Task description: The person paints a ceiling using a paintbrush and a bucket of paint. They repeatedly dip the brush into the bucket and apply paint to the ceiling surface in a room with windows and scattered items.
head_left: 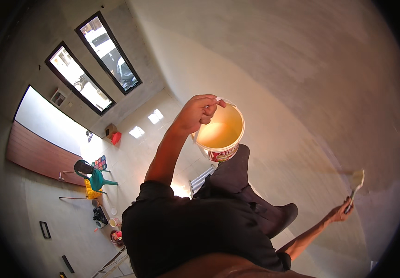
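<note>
My left hand (199,113) is closed around the thin white handle of a small paint bucket (227,155), holding it up in front of me. Pale, cream-looking paint (218,132) shows inside, lit warm yellow. Out to the right, my right hand (340,212) grips the dark handle of a wide paintbrush (358,180). The pale bristles point upward at the wall (320,139), close to or touching it; I cannot tell which. Lighter and greyer patches mark that wall.
Below me, ladder steps (202,180) show beside my legs. Far down left are a green plastic chair (98,180), a yellow item (91,191), a cardboard box (110,129) and several tubs (114,222). A brown door (42,155) stands open near two narrow windows (109,53).
</note>
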